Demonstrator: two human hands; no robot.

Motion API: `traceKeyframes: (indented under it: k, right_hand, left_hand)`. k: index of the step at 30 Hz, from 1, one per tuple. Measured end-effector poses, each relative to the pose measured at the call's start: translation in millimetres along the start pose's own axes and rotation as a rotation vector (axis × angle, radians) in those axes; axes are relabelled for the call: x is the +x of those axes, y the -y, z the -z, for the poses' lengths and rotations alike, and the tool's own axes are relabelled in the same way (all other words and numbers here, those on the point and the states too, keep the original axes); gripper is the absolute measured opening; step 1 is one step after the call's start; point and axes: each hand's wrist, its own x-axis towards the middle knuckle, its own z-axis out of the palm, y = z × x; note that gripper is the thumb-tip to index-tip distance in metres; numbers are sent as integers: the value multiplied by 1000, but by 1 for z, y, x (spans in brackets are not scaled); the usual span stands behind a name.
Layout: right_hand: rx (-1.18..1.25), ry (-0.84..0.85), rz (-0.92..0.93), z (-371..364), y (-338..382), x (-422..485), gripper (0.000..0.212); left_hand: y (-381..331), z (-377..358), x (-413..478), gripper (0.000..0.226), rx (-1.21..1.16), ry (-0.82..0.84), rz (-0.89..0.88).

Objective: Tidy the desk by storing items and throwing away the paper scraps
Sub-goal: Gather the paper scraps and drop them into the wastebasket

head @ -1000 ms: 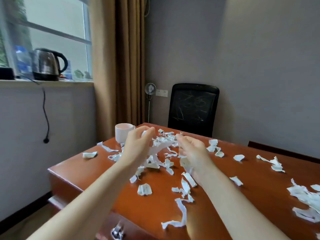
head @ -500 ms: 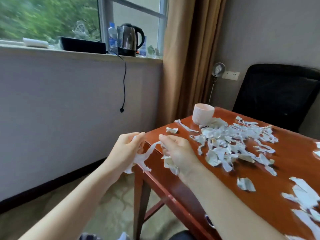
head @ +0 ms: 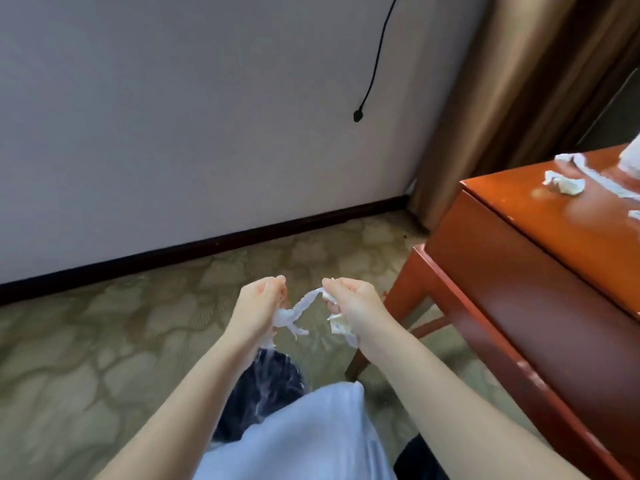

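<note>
My left hand [head: 258, 306] and my right hand [head: 349, 303] are both closed on bunches of white paper scraps [head: 294, 315], held off the desk and out over the carpet. A long strip hangs between the two hands. Below my left wrist sits a dark bin lined with a clear plastic bag [head: 266, 386], partly hidden by my arm and my pale clothing. The red-brown wooden desk [head: 526, 271] stands at the right, with more loose scraps [head: 322, 184] near its corner.
A grey wall with a dark skirting board [head: 207, 242] runs behind the patterned carpet [head: 86, 358]. A black power cord [head: 360, 114] dangles down the wall. A brown curtain [head: 502, 81] hangs beside the desk corner.
Both hands gathered scraps on the desk top, then carried them left and down off the edge. The view has swung from the desk to the floor and the bin.
</note>
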Motion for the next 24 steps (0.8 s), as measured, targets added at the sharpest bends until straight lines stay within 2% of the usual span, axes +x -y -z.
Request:
traceKeyframes:
  k: [3,8,12,16,20,24]
  right_hand:
    - [-54,26,-96,-30,-26,28,15]
    - [-107,106,-222,-68,-67,66,14]
    - [-123,113,-294,-93,-99,94,33]
    - [-107,111,-394,-118,-131,116,14]
    - [-101,131,-491,-132,-156,130,44]
    - [-124,203,-587,-137,-166,138,37]
  left_hand:
    - [37,6,18,17,-5,-61,180]
    - [95,14,48,13,24,-128,339]
    - [137,18,61,19,-22,-150,386]
    - [169,22,72,26,-35,-174,418]
    - [198,24,82,23,-64,-201,472]
    - [218,25,90,25,-61,-186,507]
